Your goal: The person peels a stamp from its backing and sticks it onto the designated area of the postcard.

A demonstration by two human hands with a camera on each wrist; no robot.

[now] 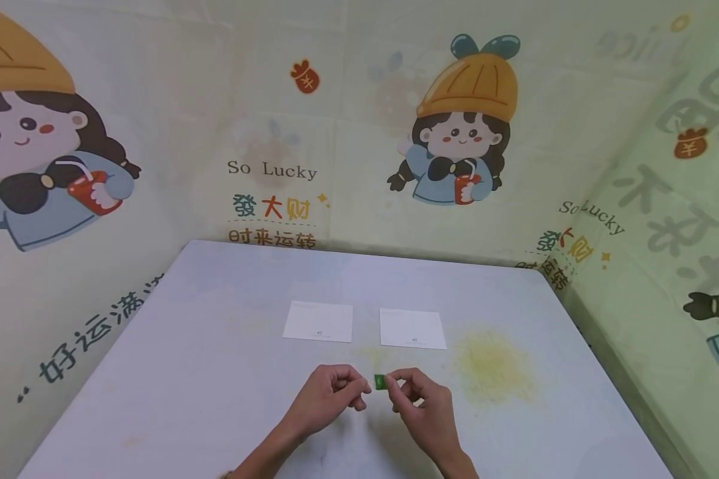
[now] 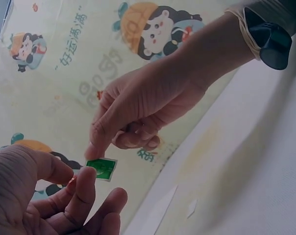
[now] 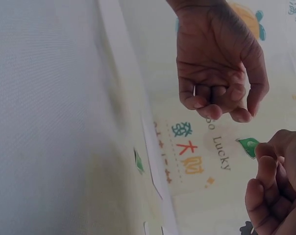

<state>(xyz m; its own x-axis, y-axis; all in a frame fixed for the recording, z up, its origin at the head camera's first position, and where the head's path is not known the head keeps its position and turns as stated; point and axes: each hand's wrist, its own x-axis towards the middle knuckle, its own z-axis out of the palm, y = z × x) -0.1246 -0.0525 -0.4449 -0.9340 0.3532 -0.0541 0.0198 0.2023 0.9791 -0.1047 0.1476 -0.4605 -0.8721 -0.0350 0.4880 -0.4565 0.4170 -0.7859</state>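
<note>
White table (image 1: 216, 372). Two white cards (image 1: 318, 321) lie flat on it, side by side, slightly apart. Yellowish patch (image 1: 496, 366) to their right, possibly a stain.

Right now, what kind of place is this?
Maybe a little indoor craft corner. There's a pale table, cartoon-printed walls close around it, and a small green piece in the right hand's grip.

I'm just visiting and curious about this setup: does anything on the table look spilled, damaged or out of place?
Yes: a blurry yellow patch marks the pale table, to the right of the right hand. It looks like a stain against the paler surface; whether it's fresh, I can't tell.
</note>
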